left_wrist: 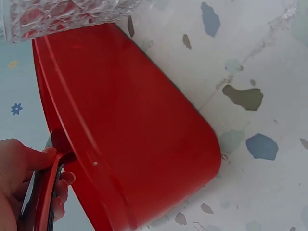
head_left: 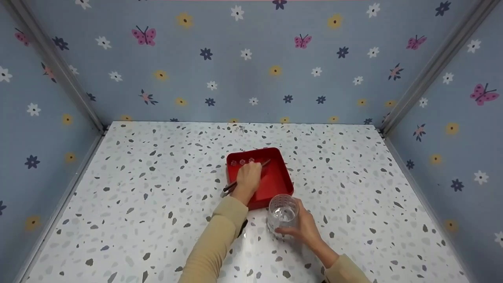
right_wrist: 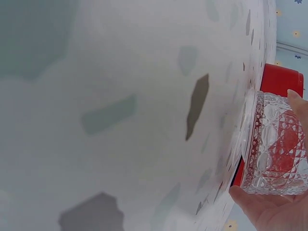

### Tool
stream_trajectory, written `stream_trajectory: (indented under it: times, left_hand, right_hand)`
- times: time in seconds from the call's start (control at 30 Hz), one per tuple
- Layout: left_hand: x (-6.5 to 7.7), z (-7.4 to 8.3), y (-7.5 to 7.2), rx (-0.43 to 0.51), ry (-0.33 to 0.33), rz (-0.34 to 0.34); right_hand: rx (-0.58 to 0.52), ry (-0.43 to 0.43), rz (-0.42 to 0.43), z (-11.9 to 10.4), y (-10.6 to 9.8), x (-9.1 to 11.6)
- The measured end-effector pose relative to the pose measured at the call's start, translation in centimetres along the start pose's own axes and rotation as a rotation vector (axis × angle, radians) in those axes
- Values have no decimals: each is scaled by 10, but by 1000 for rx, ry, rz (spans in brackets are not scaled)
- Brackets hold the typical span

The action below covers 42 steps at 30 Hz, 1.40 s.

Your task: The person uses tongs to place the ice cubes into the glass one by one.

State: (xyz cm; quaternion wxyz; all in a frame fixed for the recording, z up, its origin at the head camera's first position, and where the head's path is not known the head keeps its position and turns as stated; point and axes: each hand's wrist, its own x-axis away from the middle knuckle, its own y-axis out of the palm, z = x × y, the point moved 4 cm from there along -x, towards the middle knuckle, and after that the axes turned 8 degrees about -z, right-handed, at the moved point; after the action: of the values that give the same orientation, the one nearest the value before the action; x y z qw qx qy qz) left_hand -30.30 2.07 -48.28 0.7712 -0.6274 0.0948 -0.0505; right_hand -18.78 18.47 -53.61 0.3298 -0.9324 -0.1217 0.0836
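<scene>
A shallow red square box (head_left: pixel 275 184) stands on the table, with small clear pieces (head_left: pixel 242 161) lined up along its far left side. Over the box, my left hand (head_left: pixel 248 179) grips shiny metal tongs (left_wrist: pixel 45 192) between thumb and fingers. Their tips reach inside the box, past its rim in the left wrist view, and the dark rear end sticks out over the left wall. Beside the near right corner of the box, my right hand (head_left: pixel 302 226) holds a clear patterned drinking glass (head_left: pixel 283 212), thumb and fingers around its side. In the right wrist view the glass (right_wrist: pixel 276 144) overlaps the box.
The white speckled table (head_left: pixel 157 204) extends around the box. A blue flowered panel (head_left: pixel 251 70) closes off the back, and similar panels stand on the left (head_left: pixel 43 157) and right (head_left: pixel 452 157), joined by grey corner posts.
</scene>
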Motion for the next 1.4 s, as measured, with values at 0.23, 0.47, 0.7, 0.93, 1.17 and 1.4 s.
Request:
stream_trajectory:
  times: [0.23,0.47,0.7,0.93,1.17,1.4]
  left_hand:
    - [4,3,-10,4,14,4]
    - [10,-2,-19,46,19,38]
    - [21,-11,-25,105,22,74]
    - [32,-16,-30,149,37,111]
    - [46,-17,-37,180,77,116]
    - [62,-15,-43,198,138,160]
  right_hand:
    - [-5,6,4,1,0,0]
    - [3,8,8,1,0,-1]
    - [22,-8,27,0,0,-1]
    - [20,47,-9,0,0,-2]
    - [11,44,3,0,-1,-1]
    - [11,48,2,1,-1,-1]
